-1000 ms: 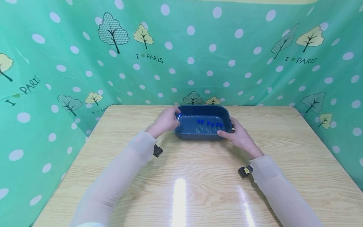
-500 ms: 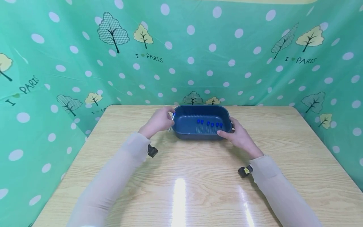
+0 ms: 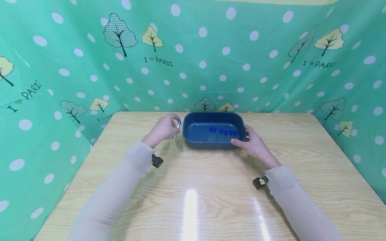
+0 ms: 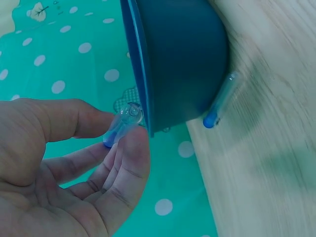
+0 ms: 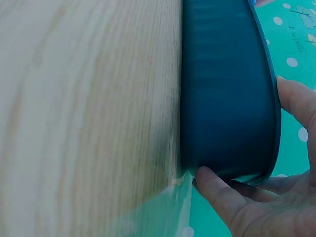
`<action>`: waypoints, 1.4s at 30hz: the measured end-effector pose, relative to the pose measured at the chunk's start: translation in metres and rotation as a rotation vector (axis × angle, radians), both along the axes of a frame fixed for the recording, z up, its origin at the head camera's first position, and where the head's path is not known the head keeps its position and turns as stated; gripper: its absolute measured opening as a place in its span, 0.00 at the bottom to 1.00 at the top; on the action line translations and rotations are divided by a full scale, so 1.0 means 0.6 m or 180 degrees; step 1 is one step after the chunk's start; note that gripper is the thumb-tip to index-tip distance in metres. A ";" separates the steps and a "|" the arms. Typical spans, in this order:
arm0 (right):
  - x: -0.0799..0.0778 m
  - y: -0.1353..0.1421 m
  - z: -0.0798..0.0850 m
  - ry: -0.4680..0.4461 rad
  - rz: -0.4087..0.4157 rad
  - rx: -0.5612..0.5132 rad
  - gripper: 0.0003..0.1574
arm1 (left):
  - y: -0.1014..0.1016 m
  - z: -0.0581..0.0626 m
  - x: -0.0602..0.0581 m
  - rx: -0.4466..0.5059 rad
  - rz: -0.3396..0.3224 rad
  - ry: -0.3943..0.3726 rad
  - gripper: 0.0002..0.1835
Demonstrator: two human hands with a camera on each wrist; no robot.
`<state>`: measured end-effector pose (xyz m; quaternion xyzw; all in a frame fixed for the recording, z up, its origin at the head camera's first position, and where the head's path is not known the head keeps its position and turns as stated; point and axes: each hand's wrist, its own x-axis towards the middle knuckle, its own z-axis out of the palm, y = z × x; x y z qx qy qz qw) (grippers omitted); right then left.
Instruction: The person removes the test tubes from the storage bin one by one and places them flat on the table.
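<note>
My left hand (image 3: 162, 130) pinches a clear test tube (image 3: 179, 124) with a blue cap between thumb and fingertips, just left of a dark blue oblong tub (image 3: 212, 145). In the left wrist view, the tube's rounded end (image 4: 131, 112) points toward the camera, near the tub's rim. Another blue-capped tube (image 4: 223, 98) shows there low beside the tub's wall. My right hand (image 3: 252, 144) grips the tub's right end, thumb at the near rim. Inside the tub, several blue-capped tubes (image 3: 221, 134) lie side by side toward the right.
The tub stands near the back of a wooden table (image 3: 223, 187). Behind and along both sides hangs a green curtain (image 3: 193, 77) with white dots and trees. Glare streaks the table's front part.
My left hand has drawn the pinched test tube leftward, from over the tub's left rim to outside it. The right hand and the tub have stayed put.
</note>
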<state>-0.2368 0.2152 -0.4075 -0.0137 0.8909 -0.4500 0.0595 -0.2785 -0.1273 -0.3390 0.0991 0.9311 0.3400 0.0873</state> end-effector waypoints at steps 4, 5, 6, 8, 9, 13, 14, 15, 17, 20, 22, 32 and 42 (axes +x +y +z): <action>0.000 0.001 0.001 0.0017 0.0000 -0.0002 0.64 | -0.006 -0.004 -0.004 0.0035 0.0023 -0.0064 0.28; 0.000 0.001 0.001 0.0020 -0.0002 -0.0002 0.64 | -0.007 -0.006 -0.006 0.0046 0.0023 -0.0092 0.28; 0.000 0.001 0.001 0.0022 0.0001 -0.0005 0.64 | -0.008 -0.008 -0.007 0.0060 0.0028 -0.0116 0.28; 0.001 0.002 0.001 0.0016 0.0004 0.0005 0.64 | -0.010 -0.014 -0.009 0.0071 0.0033 -0.0154 0.28; 0.001 0.002 0.000 0.0013 0.0007 0.0006 0.63 | -0.011 -0.017 -0.010 0.0082 0.0034 -0.0171 0.28; 0.001 0.001 0.001 0.0012 0.0000 0.0002 0.62 | -0.013 -0.029 -0.015 0.0167 0.0041 -0.0239 0.28; 0.001 0.001 0.001 0.0017 0.0000 0.0003 0.62 | -0.014 -0.032 -0.017 0.0179 0.0039 -0.0261 0.28; 0.000 0.001 0.001 0.0021 0.0000 0.0002 0.62 | -0.014 -0.035 -0.019 0.0199 0.0041 -0.0288 0.28; 0.000 0.001 0.001 0.0022 0.0002 -0.0002 0.62 | -0.014 -0.042 -0.022 0.0183 0.0051 -0.0314 0.27; 0.000 0.001 0.001 0.0019 0.0005 -0.0001 0.62 | -0.014 -0.052 -0.027 0.0111 0.0061 -0.0332 0.27; 0.000 0.001 0.001 0.0012 0.0000 -0.0007 0.61 | -0.013 -0.057 -0.031 0.0069 0.0071 -0.0327 0.26; 0.002 0.000 0.001 0.0012 0.0016 -0.0025 0.64 | -0.010 -0.081 -0.041 0.0042 0.0074 -0.0434 0.26; 0.000 0.000 0.000 0.0018 0.0013 -0.0034 0.63 | -0.006 -0.101 -0.055 0.0154 0.0109 -0.0455 0.27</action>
